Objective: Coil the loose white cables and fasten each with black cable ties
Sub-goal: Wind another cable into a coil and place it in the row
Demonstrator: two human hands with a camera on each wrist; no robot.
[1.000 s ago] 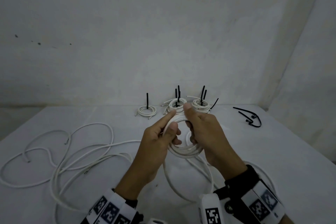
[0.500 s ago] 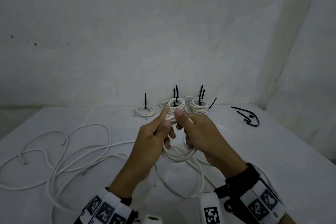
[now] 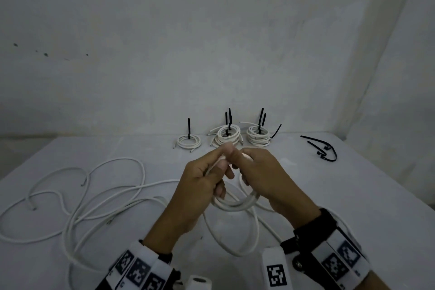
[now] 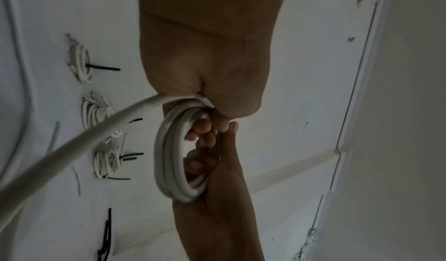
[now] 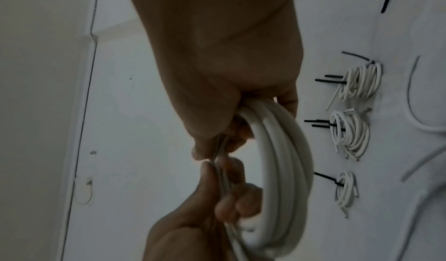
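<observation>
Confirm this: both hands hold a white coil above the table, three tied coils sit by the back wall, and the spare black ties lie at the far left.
Wrong on one count: the spare black ties lie at the far right, as the head view shows. The rest stands: left hand and right hand hold the white coil above the table, and three tied coils sit by the back wall.

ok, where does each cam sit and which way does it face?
Head: up high, looking forward and down at the table; both hands show, left hand, right hand.
Left wrist: along the left palm at the coil.
Right wrist: along the right palm at the same coil.
All share the coil and the tied bundles.
</observation>
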